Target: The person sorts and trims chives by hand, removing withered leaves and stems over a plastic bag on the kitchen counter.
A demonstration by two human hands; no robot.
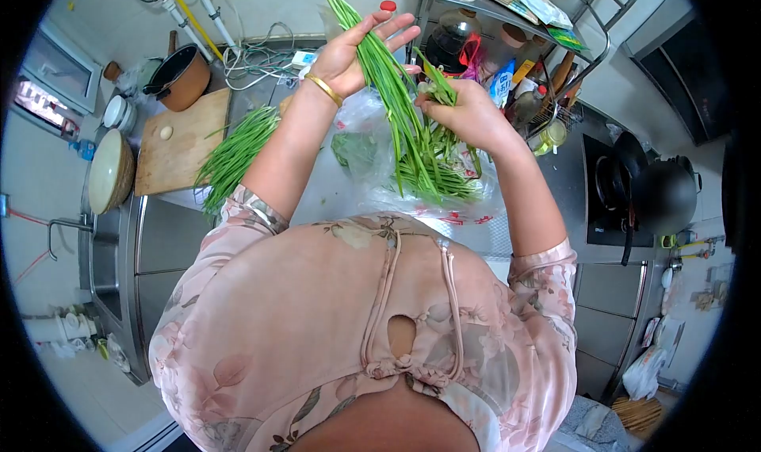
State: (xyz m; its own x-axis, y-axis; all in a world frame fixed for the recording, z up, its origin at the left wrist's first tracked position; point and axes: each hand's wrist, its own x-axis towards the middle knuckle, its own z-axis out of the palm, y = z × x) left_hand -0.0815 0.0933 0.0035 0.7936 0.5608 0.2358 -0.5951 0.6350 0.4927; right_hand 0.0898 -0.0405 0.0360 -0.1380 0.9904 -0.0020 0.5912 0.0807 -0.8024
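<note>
My left hand (349, 62) is raised, palm up, with its fingers stretched apart. A long bundle of green garlic chives (388, 87) lies across that palm, its lower ends hanging down to the right. My right hand (468, 113) is closed beside the bundle, pinching several broader, limp leaves (436, 79); its fingertips are partly hidden. Below both hands, a loose heap of chives (444, 181) rests on a clear plastic bag (369, 166). Another pile of chives (247, 147) sits left of my left forearm, at the cutting board's edge.
A wooden cutting board (178, 155) bears a small pale round item (166, 132). A brown pot (186, 78) and a large bowl (111, 170) stand at left. A metal rack (515, 16) holds bottles and packets. At right are a stove (598, 182) and a wok (664, 197).
</note>
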